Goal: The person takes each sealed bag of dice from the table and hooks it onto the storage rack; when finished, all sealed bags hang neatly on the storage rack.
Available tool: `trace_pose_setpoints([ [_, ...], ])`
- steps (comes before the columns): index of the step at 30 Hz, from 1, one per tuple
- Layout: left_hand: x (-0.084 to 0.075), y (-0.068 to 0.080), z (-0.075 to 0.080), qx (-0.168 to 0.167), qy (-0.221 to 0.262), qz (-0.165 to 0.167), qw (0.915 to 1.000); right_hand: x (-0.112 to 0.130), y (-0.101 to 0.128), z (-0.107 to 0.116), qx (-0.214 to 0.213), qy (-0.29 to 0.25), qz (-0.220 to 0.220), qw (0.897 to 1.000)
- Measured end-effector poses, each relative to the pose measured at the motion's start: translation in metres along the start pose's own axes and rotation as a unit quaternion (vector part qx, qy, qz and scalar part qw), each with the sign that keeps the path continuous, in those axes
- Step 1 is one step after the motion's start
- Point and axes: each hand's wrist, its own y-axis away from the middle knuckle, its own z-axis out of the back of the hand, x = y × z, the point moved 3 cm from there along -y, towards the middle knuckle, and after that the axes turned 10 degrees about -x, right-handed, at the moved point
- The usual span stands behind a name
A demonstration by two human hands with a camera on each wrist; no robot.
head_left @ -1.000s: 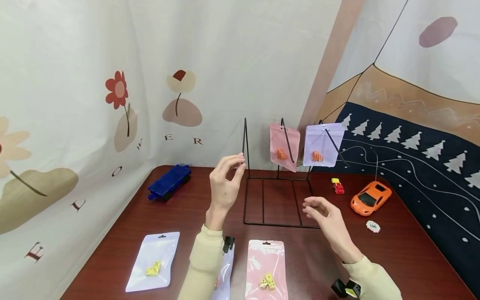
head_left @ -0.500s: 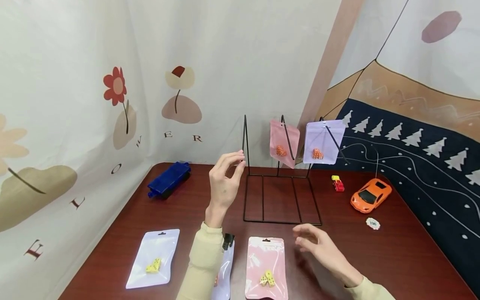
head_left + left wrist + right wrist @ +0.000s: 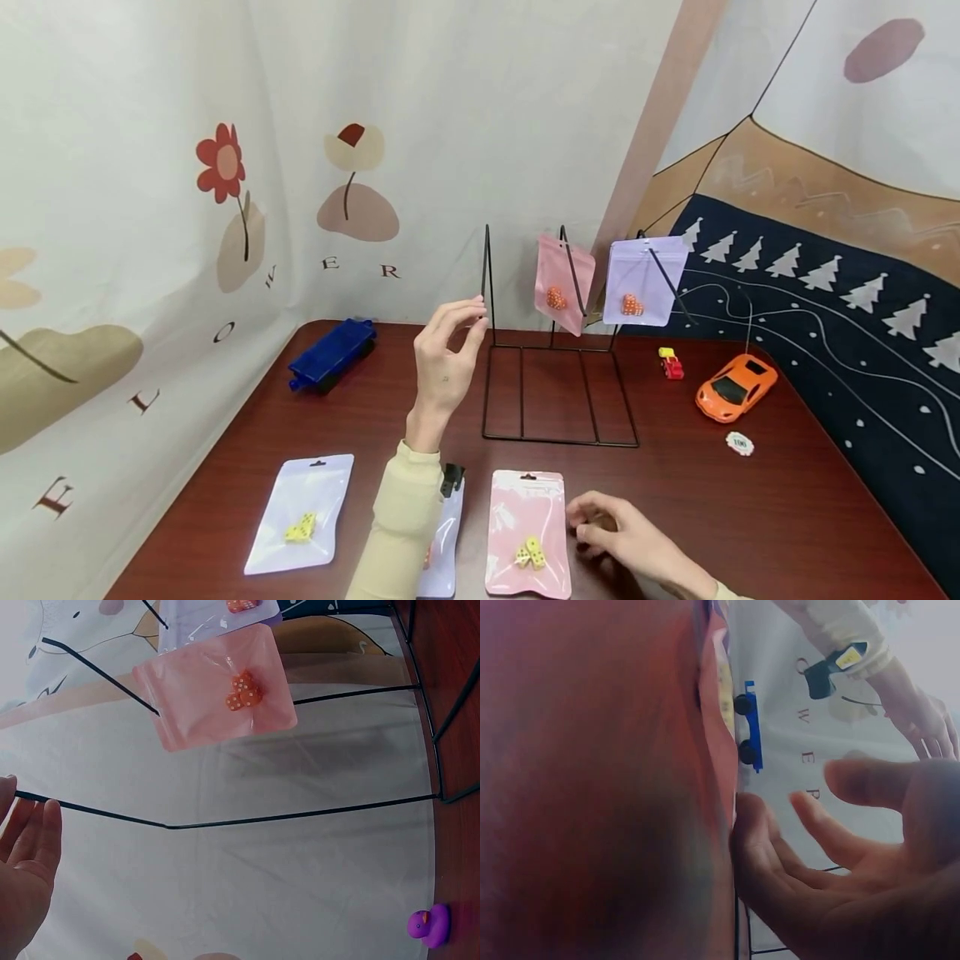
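My left hand (image 3: 446, 358) pinches the tip of the left wire arm (image 3: 112, 813) of a black wire display rack (image 3: 558, 442). Thumb and fingertips meet around that bare arm in the left wrist view. At the right edge of a pink zip pouch (image 3: 510, 512) with yellow dice, my right hand (image 3: 626, 533) hovers low with loosely bent fingers and nothing in its grasp. Whether a fingertip touches the pouch I cannot tell. From the rack's other arms hang a pink pouch (image 3: 553, 267) and a lilac pouch (image 3: 667, 283), both with orange dice.
Lilac pouches lie on the table: one (image 3: 281, 533) with yellow dice, another (image 3: 447, 546) partly under the left sleeve. A blue toy wagon (image 3: 330, 354), an orange toy car (image 3: 737, 388), a small red toy (image 3: 672, 367), a poker chip (image 3: 739, 443) and a purple duck (image 3: 430, 925) stand around.
My right hand has come down and left, from in front of the rack to the pink pouch on the table. The left hand keeps its pinch on the wire arm.
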Motion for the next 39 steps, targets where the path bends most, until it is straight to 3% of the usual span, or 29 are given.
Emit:
trace_pose_setpoints([
  [4,-0.001,-0.001,-0.001,0.003,-0.004,0.010,0.9999,-0.006,0.004,-0.004,0.027,0.021,-0.022,0.999],
  [9,-0.001,0.001,0.000,0.005,-0.005,0.013,0.9999,-0.013,0.006,-0.010,0.041,0.025,-0.016,0.999],
  [26,0.000,0.001,0.002,0.011,-0.009,0.014,0.9998,-0.020,0.003,-0.018,0.044,0.009,-0.027,0.999],
  [34,0.000,0.001,0.002,0.010,-0.004,0.014,0.9998,-0.018,0.003,-0.015,0.028,0.025,-0.027,0.999],
  [39,0.001,0.001,0.001,0.010,0.001,0.013,0.9999,-0.018,0.004,-0.011,-0.016,0.011,-0.054,0.998],
])
